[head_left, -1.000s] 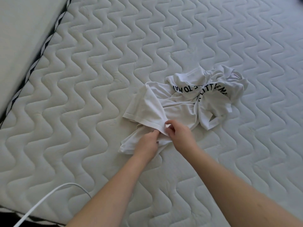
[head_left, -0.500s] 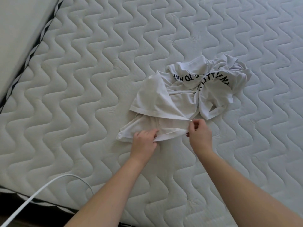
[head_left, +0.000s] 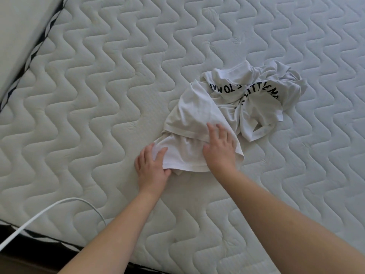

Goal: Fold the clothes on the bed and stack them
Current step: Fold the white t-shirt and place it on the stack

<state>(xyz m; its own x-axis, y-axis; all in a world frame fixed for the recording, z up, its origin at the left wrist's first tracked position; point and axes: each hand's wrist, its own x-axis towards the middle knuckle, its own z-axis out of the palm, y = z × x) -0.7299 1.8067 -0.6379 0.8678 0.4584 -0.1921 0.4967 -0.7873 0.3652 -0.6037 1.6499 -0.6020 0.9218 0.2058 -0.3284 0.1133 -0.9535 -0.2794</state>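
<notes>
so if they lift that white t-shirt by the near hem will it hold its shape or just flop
The white t-shirt would likely flop: it already lies crumpled in soft folds. It looks thin and light, bunching under the left hand. Pushed, it would probably wrinkle rather than slide on the quilted mattress.

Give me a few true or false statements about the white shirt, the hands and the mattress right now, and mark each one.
1. The white T-shirt lies crumpled on the quilted mattress. True.
2. The left hand grips the shirt's near edge. True.
3. The right hand hovers clear of the shirt. False: it rests flat on the fabric.
4. The shirt's lettering is red. False: it is black.
5. A white cable crosses the mattress's near left corner. True.
</notes>
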